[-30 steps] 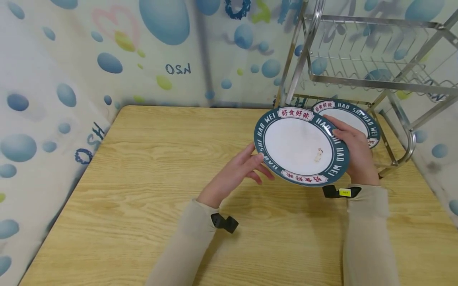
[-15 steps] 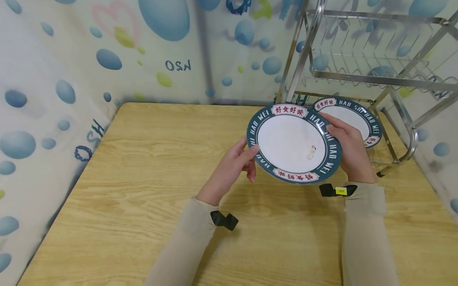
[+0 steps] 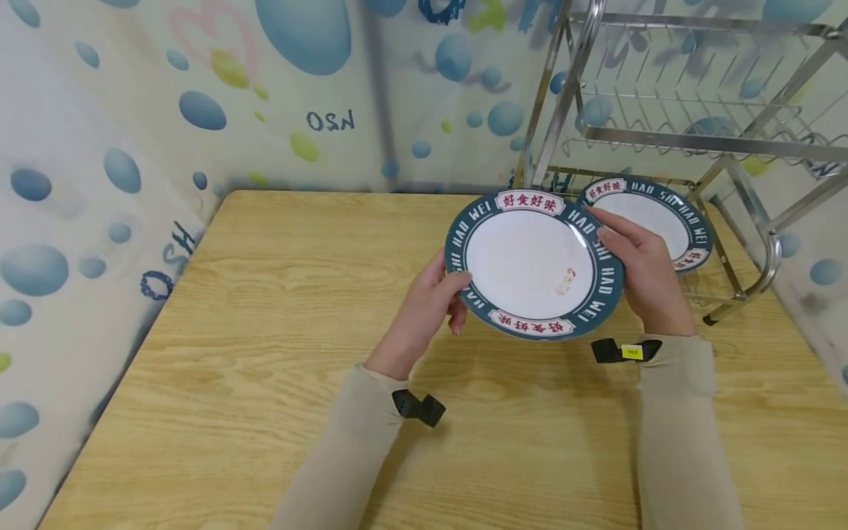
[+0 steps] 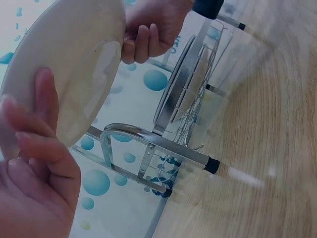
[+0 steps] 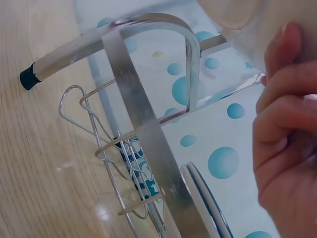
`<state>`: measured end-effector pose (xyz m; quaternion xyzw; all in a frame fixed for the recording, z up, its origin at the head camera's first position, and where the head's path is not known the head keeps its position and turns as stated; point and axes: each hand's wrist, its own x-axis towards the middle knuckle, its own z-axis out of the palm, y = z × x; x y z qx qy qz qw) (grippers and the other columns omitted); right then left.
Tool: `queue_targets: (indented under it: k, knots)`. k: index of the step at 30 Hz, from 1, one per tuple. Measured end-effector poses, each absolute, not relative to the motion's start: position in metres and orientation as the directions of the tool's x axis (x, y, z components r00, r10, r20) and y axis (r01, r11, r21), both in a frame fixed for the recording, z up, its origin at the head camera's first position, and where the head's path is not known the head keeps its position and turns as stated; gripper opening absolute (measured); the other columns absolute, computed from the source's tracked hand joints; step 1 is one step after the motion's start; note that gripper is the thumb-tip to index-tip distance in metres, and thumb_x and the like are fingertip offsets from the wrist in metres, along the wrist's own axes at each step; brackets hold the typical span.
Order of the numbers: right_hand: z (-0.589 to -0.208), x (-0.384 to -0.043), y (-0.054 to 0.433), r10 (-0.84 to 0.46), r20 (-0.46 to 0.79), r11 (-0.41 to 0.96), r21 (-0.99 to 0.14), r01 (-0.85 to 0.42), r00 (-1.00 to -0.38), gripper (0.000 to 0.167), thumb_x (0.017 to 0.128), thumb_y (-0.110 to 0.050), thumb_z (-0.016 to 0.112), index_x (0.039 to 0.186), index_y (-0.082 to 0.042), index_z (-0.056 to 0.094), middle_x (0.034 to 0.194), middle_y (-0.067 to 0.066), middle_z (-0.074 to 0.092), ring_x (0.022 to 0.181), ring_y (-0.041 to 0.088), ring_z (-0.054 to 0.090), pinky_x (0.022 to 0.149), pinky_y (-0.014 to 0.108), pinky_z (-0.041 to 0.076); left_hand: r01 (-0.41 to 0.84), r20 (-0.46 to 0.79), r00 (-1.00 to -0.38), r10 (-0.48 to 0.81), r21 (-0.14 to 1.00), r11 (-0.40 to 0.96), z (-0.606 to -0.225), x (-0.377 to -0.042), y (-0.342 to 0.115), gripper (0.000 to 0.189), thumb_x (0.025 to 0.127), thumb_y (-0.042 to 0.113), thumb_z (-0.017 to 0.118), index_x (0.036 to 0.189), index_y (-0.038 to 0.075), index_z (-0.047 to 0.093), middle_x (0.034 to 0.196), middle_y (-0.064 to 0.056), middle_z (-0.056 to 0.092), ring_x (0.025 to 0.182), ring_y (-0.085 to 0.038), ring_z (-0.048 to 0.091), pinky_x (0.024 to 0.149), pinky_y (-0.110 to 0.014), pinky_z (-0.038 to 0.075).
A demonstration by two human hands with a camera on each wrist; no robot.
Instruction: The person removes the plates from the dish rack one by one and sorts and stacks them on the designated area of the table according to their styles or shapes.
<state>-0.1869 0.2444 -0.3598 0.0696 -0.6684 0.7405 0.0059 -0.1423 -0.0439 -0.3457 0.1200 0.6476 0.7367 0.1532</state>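
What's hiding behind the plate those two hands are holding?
In the head view, another plate shows behind the held plate, inside the metal rack. The held plate and right hand cover its lower left part, so you can't see that bit.

Behind the wood-grain table [image 3: 265,294], a pale wall [image 3: 146,96] shows blue spots [image 3: 303,33] and 1 pink heart [image 3: 209,22].

Blue-dotted wall covering [image 3: 265,103] behind pale wood-grain table [image 3: 252,324]

Long beige fabric sleeves [image 3: 682,442] are ending near angular black wrist cameras [image 3: 419,408], the right one bearing a rectangular yellow label [image 3: 632,352].
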Motion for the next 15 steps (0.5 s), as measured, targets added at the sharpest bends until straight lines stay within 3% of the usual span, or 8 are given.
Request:
queue_targets:
  k: [5, 9, 15]
  knots:
    - [-0.36, -0.186, 0.245, -0.098, 0.101, -0.127, -0.988, -0.088, -0.99, 0.04, 0.09, -0.02, 0.053, 0.128, -0.007, 0.049, 0.109, 0.009, 0.06, 0.079, 0.016, 0.064, 0.069, 0.024, 0.048, -0.092, -0.029, -0.921, 0.388, 0.985, -0.145, -0.357, -0.149, -0.044, 0.031, 0.094, 0.02, 0.041, 0.126, 0.019, 0.042, 0.073, -0.011, 0.063, 0.049, -0.026, 0.058, 0.044, -0.027, 0.039]
    - [-0.36, -0.186, 0.245, -0.101, 0.098, -0.124, -0.989, -0.085, -0.99, 0.041, 0.09, -0.022, 0.053, 0.127, -0.007, 0.049, 0.108, 0.009, 0.059, 0.079, 0.016, 0.063, 0.069, 0.023, 0.049, -0.101, -0.034, -0.918, 0.394, 0.984, -0.149, -0.364, -0.154, -0.046, 0.03, 0.094, 0.025, 0.042, 0.124, 0.022, 0.044, 0.077, -0.015, 0.064, 0.054, -0.031, 0.061, 0.043, -0.026, 0.039]
    - [-0.364, -0.189, 0.258, -0.037, 0.106, -0.118, -0.988, -0.101, -0.994, 0.043, 0.092, -0.031, 0.046, 0.121, 0.001, 0.052, 0.075, 0.011, 0.063, 0.054, 0.019, 0.052, 0.046, 0.021, 0.044, -0.153, -0.083, -0.916, 0.393, 0.977, -0.15, -0.363, -0.154, -0.051, 0.03, 0.094, 0.027, 0.043, 0.123, 0.02, 0.045, 0.08, -0.015, 0.066, 0.06, -0.032, 0.063, 0.046, -0.026, 0.04]
